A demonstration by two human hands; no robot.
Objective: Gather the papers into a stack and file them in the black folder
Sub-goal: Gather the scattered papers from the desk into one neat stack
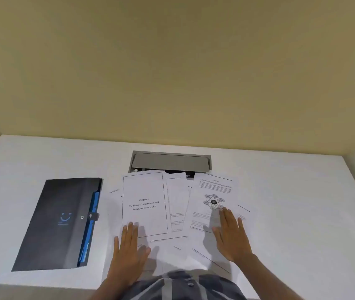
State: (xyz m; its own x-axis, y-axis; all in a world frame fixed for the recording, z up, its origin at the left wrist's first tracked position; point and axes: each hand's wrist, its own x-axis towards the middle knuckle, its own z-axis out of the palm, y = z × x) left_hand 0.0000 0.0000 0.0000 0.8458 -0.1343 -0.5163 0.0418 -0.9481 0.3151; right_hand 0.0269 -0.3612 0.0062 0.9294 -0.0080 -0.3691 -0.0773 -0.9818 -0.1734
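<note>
White desk (pixel 291 202), grey cable hatch (pixel 170 162), yellow wall (pixel 172 72) behind.

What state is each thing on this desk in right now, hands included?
Papers: spread out loose, overlapping, not yet stacked.
Black folder: closed, lying flat left of the papers.
Desk hatch: lid closed.
Left hand: open, flat on the papers.
Right hand: open, flat on the papers.

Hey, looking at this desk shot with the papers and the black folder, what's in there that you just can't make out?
Head view only:
- Body text on the diagram page: too small and blurred to read.
- Sheets under the title page: mostly covered, so the count is unclear.
- Contents of the black folder: closed, only blue edges show.
- Inside the desk's cable hatch: hidden by its lid and papers.
- Paper under the left hand and right hand.
</note>
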